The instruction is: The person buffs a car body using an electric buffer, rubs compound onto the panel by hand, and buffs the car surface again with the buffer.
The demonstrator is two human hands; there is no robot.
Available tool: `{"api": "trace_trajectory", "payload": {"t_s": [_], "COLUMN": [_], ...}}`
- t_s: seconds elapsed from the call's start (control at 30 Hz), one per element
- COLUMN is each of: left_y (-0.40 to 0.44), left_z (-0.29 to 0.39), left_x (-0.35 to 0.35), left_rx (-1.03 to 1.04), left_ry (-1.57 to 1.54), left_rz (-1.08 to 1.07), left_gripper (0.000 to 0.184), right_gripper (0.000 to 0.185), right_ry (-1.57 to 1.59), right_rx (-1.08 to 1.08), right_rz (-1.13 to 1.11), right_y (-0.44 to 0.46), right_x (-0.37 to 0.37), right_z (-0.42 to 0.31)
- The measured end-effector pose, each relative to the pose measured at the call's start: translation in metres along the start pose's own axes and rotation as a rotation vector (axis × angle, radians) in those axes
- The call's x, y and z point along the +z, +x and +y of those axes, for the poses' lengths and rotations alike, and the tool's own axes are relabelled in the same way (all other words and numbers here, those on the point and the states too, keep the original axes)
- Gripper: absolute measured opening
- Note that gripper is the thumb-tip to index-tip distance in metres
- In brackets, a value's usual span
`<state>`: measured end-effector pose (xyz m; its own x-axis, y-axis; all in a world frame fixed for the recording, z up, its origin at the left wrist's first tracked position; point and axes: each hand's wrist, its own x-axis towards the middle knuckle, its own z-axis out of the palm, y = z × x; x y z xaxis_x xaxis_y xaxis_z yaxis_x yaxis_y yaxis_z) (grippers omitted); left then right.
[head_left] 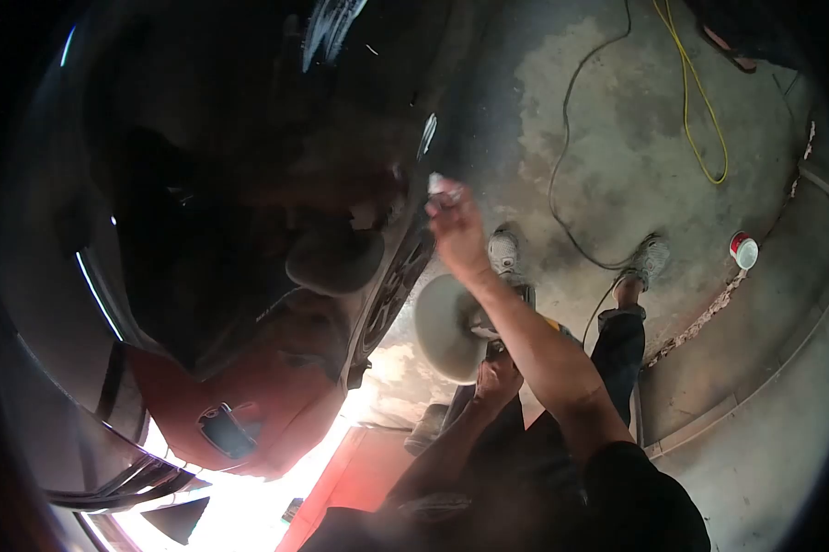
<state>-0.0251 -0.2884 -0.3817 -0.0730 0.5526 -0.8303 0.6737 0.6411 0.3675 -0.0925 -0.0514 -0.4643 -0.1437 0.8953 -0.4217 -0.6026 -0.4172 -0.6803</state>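
Observation:
My right hand [457,225] is raised beside the edge of a glossy black car panel [249,110]. Its fingers are closed around a small white thing [435,182], too blurred to name. White smears [428,135] mark the panel just above this hand. Lower down, my left hand [498,379] grips a polisher with a round, pale pad [445,328]. The pad faces the car and stands apart from it. My right forearm covers much of the polisher's body; a yellow part [554,325] shows past it.
A dark cord [554,175] runs over the concrete floor [635,138] near a shoe [653,258]. A yellow cord [699,87] loops farther off. A red and white tub [743,250] sits at the right. Another person's foot [729,48] shows at top right.

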Motion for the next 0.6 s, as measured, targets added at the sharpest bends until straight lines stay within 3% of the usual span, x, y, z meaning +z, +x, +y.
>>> {"api": "trace_trajectory", "payload": {"t_s": [0.07,0.13,0.2,0.23,0.3,0.37,0.43,0.5,0.53,0.6], "left_y": [-0.002,-0.003,-0.015,-0.020,-0.021,-0.012,-0.011,-0.001,0.000,-0.011], "left_z": [0.003,0.003,0.006,0.006,-0.006,-0.006,0.002,-0.001,-0.017,-0.023], "left_x": [0.001,0.007,0.004,0.002,0.004,0.006,-0.006,-0.022,-0.014,-0.016], "left_rx": [0.052,0.119,0.050,0.024,0.109,0.148,0.055,-0.087,-0.031,0.049], "left_ry": [0.105,0.235,0.229,0.225,0.144,0.120,0.175,0.218,0.257,0.197], "left_rz": [0.053,0.168,0.132,0.115,0.186,0.233,0.136,-0.041,0.046,0.181], "left_gripper": [0.034,0.035,0.038,0.039,0.042,0.043,0.049,0.059,0.062,0.050], "right_gripper": [0.046,0.043,0.042,0.043,0.043,0.049,0.055,0.053,0.049,0.031], "right_ry": [0.140,-0.065,-0.038,-0.084,-0.175,-0.764,-0.704,-0.479,-0.513,-0.352], "right_rx": [0.016,-0.083,-0.188,-0.341,-0.648,-0.787,-0.919,-0.692,-0.752,-0.675], "right_rz": [0.084,0.235,0.168,0.110,-0.007,0.050,-0.191,-0.492,-0.374,-0.129], "right_y": [0.037,0.104,0.130,0.135,0.125,0.092,0.030,-0.022,-0.010,0.067], "right_x": [-0.001,0.017,0.039,0.050,0.086,0.112,0.122,0.112,0.106,0.102], "right_z": [-0.048,-0.101,-0.136,-0.156,-0.203,-0.235,-0.224,-0.178,-0.174,-0.215]}}
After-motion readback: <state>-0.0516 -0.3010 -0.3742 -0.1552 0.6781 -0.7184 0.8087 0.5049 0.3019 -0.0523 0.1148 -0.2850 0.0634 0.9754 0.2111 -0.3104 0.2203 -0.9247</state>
